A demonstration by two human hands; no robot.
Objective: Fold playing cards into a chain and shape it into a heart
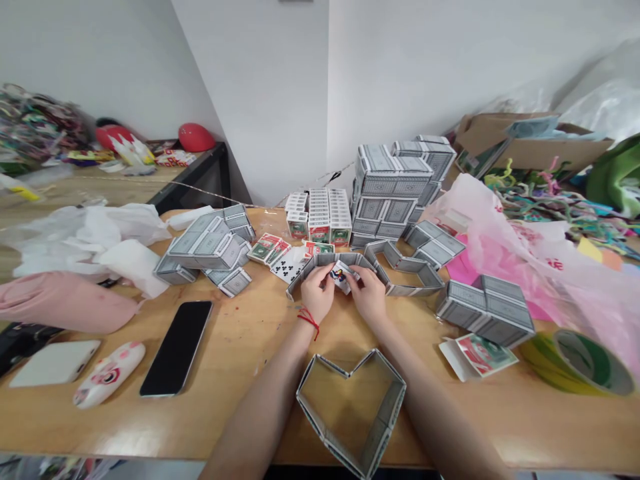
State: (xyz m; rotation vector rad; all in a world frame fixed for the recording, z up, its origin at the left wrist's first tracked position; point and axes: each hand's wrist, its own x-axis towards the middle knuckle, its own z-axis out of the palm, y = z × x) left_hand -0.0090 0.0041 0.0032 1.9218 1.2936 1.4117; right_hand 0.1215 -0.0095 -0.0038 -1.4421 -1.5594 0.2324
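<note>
Between my two hands is a playing card (341,275) with a coloured picture, bent or folded. My left hand (319,291), with a red string at its wrist, pinches the card's left side. On the other side, my right hand (369,291) grips it with thumb and fingers. Just behind the hands stands an angled strip of joined grey-backed cards (294,288). A heart-shaped card frame (320,427) stands between my forearms at the table's front. Another open card frame (415,285) is right of my right hand. Loose cards (289,267) lie beyond my left hand.
Grey card blocks are stacked at the back (385,180), left (205,243) and right (485,310). Rows of card boxes (320,217) stand behind. A phone (177,348), a white mouse-shaped item (110,375), an opened card box (480,355) and a tape roll (543,363) lie nearer.
</note>
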